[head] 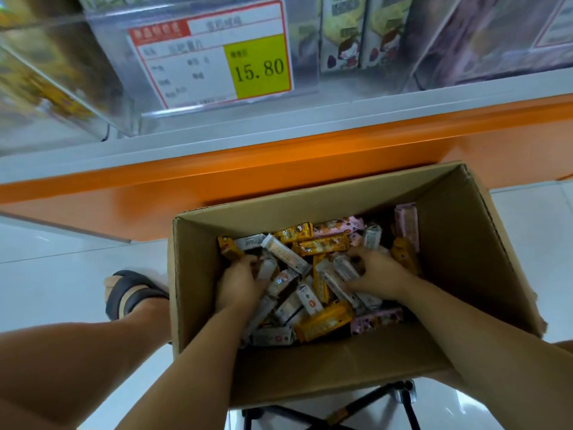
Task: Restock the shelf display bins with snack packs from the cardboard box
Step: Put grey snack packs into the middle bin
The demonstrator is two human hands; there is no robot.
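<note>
Over the shop's white floor, the box holds jumbled packs; left hand and right hand each grip a few pale ones, the bins lying far above, nearer the left.

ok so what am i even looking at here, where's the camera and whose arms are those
There is no machine here. One camera is worn on a person's head and looks down at their own work. The left hand and the right hand both reach into an open cardboard box. Each curls round some of the snack packs heaped inside, which are orange, pink and silvery. The box seems to rest on a black frame above the white floor, beside a foot in a sandal. Above runs the orange shelf edge, with clear display bins and a price tag reading 15.80.
</note>
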